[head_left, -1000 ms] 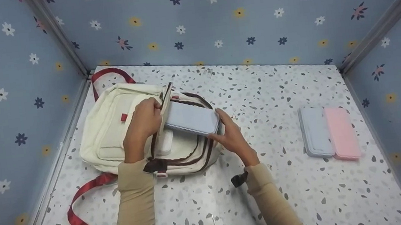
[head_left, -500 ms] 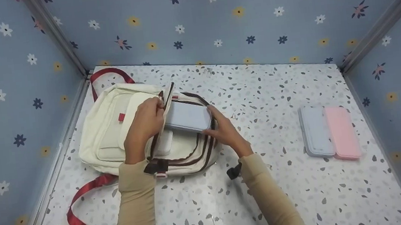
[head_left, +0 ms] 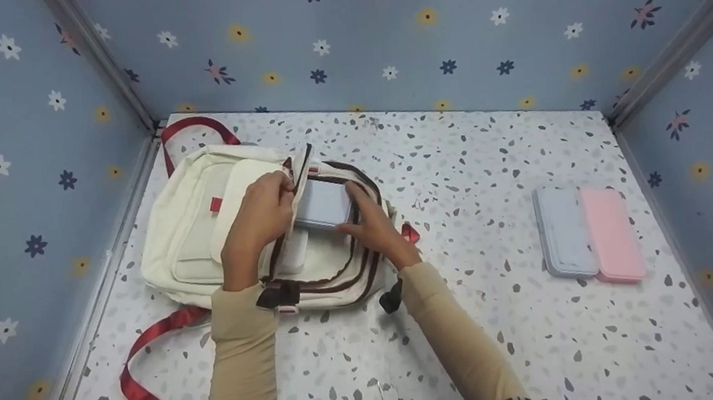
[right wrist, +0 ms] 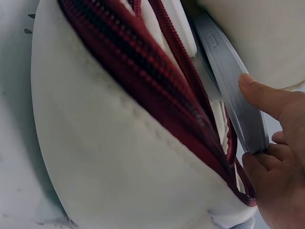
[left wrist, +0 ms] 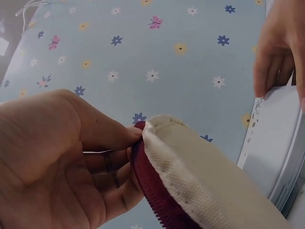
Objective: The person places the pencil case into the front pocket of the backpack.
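Your right hand (head_left: 374,225), thumb and fingers spread across the end of the grey-blue case (head_left: 323,205), has it deeper in the open backpack (head_left: 182,226) than a second ago; your left hand (head_left: 259,214) still pinches the flap (left wrist: 214,181).

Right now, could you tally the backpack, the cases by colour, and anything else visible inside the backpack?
Cream backpack: 1
Pale blue cases: 2 (the held case in the right hand, the loose case)
Pink case: 1
White item in the backpack, partly hidden: 1
Total: 5
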`<state>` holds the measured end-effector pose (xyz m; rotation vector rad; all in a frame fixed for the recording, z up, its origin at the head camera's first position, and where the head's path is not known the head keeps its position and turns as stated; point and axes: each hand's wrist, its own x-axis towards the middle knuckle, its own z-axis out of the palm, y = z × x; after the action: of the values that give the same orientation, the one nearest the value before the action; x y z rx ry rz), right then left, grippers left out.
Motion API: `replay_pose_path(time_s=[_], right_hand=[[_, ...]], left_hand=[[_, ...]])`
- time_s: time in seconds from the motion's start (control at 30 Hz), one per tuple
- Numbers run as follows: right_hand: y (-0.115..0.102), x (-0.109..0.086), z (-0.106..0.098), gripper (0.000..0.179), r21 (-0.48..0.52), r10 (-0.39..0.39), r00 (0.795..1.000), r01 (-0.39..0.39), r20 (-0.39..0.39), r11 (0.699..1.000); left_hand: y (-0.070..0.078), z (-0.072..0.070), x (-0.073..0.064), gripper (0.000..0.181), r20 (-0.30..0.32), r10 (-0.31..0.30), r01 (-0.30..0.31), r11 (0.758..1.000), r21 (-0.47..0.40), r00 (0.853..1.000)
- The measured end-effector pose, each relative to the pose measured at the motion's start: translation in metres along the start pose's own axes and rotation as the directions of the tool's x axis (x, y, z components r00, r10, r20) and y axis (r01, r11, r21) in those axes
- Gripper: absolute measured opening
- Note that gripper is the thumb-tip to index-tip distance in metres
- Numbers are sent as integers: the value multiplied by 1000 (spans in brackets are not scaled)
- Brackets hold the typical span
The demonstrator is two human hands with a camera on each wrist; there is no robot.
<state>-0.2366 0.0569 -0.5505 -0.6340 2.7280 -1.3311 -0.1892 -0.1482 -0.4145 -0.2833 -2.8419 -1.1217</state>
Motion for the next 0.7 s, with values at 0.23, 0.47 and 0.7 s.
replay_pose_path(time_s=[0.23, 0.47, 0.7], right_hand=[[-5, 9, 11, 88, 61, 19, 1000, -20, 19, 998], [-11, 19, 24, 87, 31, -19, 1000, 19, 10, 999], [-16, 18, 34, 86, 14, -1, 999, 2, -45, 1000]], left_hand=[[1, 0, 0, 12, 14, -12, 12, 1000, -4, 1000], [0, 1, -1, 12, 19, -1, 1, 1000, -2, 1000], [0, 0, 0, 12, 21, 2, -2, 1000, -10, 1000]])
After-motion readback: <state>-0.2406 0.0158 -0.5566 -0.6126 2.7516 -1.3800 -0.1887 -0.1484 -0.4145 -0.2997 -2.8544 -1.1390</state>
